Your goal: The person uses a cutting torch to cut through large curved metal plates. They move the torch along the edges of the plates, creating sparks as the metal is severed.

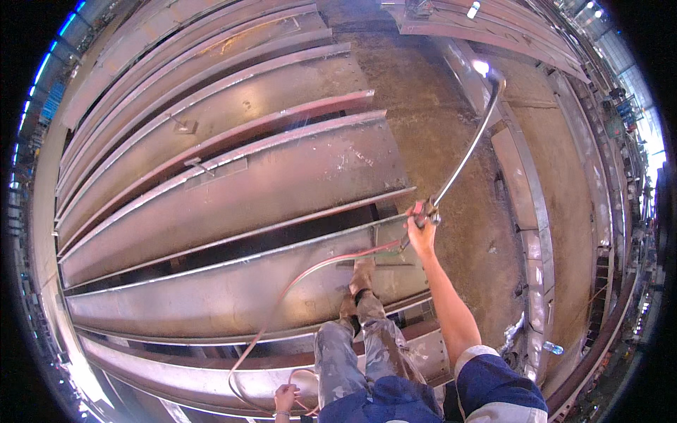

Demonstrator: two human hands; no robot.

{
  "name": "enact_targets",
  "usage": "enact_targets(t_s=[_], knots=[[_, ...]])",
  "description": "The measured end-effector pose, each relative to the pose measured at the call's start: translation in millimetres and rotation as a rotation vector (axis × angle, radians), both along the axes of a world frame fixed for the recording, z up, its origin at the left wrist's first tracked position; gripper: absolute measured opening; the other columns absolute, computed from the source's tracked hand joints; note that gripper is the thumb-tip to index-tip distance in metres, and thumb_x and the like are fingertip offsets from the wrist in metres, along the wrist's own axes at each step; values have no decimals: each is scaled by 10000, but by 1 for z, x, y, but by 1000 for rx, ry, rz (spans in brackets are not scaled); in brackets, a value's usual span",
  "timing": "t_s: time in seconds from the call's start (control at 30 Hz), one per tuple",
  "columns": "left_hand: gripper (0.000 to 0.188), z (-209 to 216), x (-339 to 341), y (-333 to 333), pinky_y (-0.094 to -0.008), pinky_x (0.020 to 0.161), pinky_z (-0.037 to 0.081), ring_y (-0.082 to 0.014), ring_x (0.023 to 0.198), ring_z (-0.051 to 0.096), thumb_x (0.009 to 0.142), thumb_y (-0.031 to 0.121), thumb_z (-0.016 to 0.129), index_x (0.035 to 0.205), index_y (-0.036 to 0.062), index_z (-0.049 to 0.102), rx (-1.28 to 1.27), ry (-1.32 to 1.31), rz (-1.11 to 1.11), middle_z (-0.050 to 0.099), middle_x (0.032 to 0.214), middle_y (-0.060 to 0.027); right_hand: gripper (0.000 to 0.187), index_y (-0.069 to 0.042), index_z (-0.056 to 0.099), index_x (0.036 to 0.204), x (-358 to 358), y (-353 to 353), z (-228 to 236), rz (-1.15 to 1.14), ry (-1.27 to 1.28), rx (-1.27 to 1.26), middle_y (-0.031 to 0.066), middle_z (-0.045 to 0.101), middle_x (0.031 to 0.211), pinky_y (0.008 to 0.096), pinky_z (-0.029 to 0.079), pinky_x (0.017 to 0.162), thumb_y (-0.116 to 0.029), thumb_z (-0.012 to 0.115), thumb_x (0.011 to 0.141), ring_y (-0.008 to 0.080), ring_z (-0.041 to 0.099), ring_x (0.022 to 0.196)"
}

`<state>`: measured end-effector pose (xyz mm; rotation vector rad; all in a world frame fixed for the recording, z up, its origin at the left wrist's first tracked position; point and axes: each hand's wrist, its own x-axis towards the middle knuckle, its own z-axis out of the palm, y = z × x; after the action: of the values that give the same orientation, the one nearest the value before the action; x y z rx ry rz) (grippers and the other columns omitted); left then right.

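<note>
My right hand (422,229) is closed around the handle of a gas torch (462,167), arm stretched out ahead. The torch's long silver tube slants up to the far right and ends in a bent head, where a bright white glow (481,68) shows. From the handle a thin red and green hose (310,271) curves left and down in a wide loop. Low in the picture, beside my legs, my left hand (285,398) is closed on the hose; its fingers are small and partly hidden. My boots (362,273) stand on a wide steel beam (211,303).
Several long steel beams (296,158) lie side by side to the left and ahead, with dark gaps between them. A brown concrete floor (465,261) lies right of their ends. Further right runs another long steel piece (539,211). A plastic bottle (553,348) lies near it.
</note>
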<state>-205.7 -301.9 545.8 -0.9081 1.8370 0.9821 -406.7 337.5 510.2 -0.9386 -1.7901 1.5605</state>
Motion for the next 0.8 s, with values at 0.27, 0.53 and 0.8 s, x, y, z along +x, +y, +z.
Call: enact_targets(t_s=[0.27,0.53,0.8], knots=[[198,-11,-86,65,-331,624,594,-231,744,720,906,143,680,1004,-29,662,-12,3,-25,721,870,-149,183,3,680,1021,33,53,-116,-129,-260,-123,56,707,919,316,545,706,20,631,845,135,672,800],[310,27,-193,110,-314,651,578,-212,798,738,902,270,648,1011,-18,677,-147,-12,-178,741,936,-128,221,65,698,1014,66,82,-128,-215,-705,91,132,723,889,364,513,779,-51,663,829,185,662,850],[399,4,-275,36,-332,605,575,-230,752,732,930,365,657,993,-29,653,-284,132,132,730,882,-149,242,62,672,1016,85,62,-139,-147,-638,101,160,690,822,382,500,714,-116,687,853,211,637,767]])
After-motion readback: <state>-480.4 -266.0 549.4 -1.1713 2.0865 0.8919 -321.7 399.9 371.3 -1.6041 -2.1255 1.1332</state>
